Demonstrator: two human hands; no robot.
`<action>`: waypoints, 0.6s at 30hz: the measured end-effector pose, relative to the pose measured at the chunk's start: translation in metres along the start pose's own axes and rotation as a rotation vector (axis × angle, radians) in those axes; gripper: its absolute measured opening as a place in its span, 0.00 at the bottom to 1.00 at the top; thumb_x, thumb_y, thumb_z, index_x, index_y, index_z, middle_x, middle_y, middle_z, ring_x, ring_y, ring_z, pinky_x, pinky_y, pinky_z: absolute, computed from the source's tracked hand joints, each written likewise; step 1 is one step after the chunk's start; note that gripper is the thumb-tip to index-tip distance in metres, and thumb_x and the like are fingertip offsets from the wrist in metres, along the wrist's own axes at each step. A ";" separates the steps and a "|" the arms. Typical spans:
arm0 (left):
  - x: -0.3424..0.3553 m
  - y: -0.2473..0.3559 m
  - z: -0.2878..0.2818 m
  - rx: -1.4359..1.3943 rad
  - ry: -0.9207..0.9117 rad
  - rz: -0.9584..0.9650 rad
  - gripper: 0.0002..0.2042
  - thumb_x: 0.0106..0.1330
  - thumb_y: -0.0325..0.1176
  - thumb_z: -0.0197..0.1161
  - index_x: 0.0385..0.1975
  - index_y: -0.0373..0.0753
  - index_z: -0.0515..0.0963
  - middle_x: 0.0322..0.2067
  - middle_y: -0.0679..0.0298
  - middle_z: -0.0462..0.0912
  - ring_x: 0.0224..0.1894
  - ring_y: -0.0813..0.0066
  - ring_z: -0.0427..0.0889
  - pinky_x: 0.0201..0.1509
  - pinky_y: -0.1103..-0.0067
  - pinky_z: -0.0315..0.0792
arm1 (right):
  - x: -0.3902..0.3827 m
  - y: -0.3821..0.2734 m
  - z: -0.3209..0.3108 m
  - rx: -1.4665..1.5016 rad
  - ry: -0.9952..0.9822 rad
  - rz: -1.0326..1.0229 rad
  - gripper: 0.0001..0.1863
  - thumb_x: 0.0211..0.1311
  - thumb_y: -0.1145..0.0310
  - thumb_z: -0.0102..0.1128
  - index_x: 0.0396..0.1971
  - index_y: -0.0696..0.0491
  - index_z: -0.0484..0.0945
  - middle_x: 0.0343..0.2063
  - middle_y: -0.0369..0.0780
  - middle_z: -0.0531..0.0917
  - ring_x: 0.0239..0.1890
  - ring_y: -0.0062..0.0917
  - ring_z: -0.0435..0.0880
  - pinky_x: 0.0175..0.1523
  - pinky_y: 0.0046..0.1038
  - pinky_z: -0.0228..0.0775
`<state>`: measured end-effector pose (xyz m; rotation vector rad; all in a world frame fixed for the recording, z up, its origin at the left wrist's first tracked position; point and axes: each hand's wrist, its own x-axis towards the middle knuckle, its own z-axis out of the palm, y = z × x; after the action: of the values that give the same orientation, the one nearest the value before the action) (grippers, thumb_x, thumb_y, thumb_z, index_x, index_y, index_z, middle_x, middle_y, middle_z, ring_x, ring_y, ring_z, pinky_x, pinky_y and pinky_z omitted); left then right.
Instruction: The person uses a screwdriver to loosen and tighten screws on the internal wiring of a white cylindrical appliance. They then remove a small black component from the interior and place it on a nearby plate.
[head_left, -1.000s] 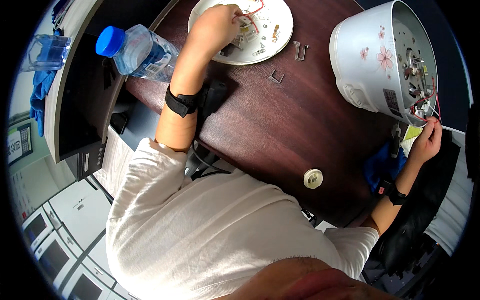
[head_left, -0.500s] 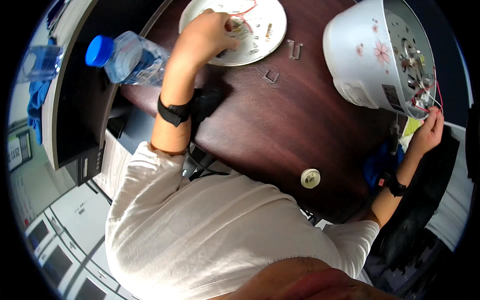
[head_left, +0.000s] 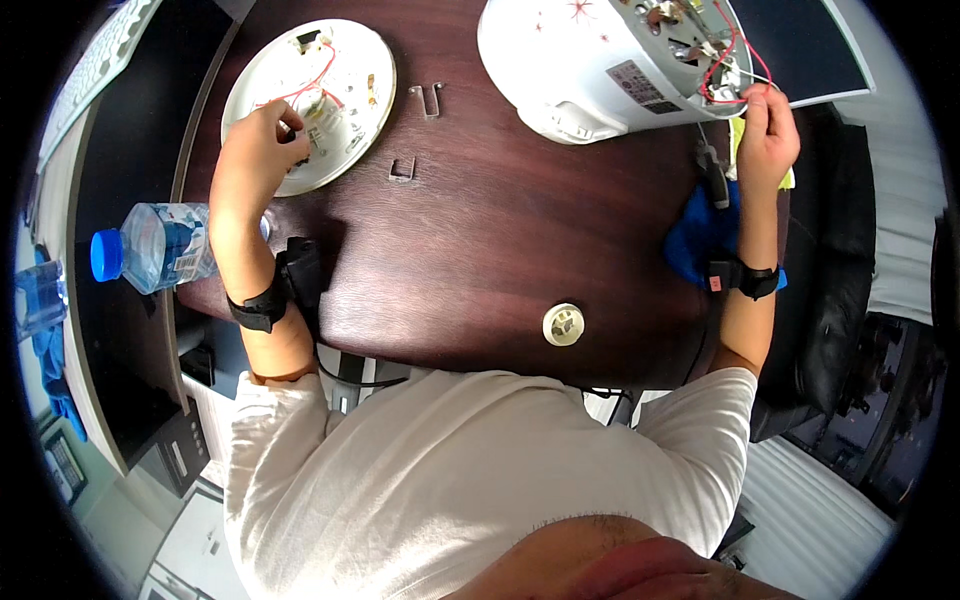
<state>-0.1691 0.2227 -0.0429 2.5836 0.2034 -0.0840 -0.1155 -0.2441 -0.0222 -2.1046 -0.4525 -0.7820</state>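
Note:
A round white base cover (head_left: 262,95) lies at the far left of the table, with red wires and small metal parts on its inner face. My left hand (head_left: 258,158) rests over its near left part, fingers curled in a pinch. Whatever sits between those fingertips is too small to make out. On its side at the far right lies a white rice cooker body (head_left: 560,75) with a flower print, its underside showing metal parts. Red wires (head_left: 768,70) loop out of that underside. My right hand (head_left: 768,140) pinches a wire at the rim.
Two small metal brackets (head_left: 431,101) (head_left: 402,170) lie mid-table. Nearer me sits a small round cream part (head_left: 563,325). A water bottle (head_left: 165,245) with a blue cap lies left. By my right forearm are a blue cloth (head_left: 690,235) and a dark-handled tool (head_left: 714,178).
My view has turned, so the table's things appear shifted left. My left hand stays over the base cover, now more at its near left side. The right hand remains at the wires.

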 end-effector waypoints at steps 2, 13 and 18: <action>0.003 -0.009 0.002 -0.033 0.093 0.099 0.10 0.50 0.26 0.63 0.32 0.29 0.77 0.24 0.50 0.79 0.25 0.68 0.79 0.33 0.77 0.72 | -0.003 -0.004 0.000 -0.094 0.003 -0.068 0.05 0.63 0.76 0.51 0.30 0.60 0.76 0.28 0.36 0.77 0.30 0.15 0.74 0.37 0.17 0.65; 0.002 0.036 0.008 -0.726 0.030 0.222 0.10 0.63 0.26 0.56 0.43 0.30 0.75 0.39 0.62 0.78 0.37 0.80 0.78 0.37 0.81 0.78 | -0.033 -0.022 -0.011 -0.160 -0.071 -0.202 0.05 0.54 0.80 0.53 0.21 0.58 0.69 0.20 0.42 0.75 0.22 0.32 0.75 0.29 0.25 0.66; 0.005 0.057 0.005 -0.943 0.041 0.267 0.11 0.67 0.27 0.51 0.45 0.29 0.74 0.40 0.60 0.78 0.38 0.76 0.80 0.39 0.77 0.80 | -0.033 -0.033 -0.022 -0.176 -0.182 -0.314 0.04 0.48 0.80 0.55 0.21 0.58 0.70 0.16 0.41 0.71 0.17 0.33 0.72 0.23 0.30 0.62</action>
<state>-0.1552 0.1729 -0.0184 1.6503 -0.0832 0.1360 -0.1666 -0.2432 -0.0152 -2.3112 -0.8557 -0.8339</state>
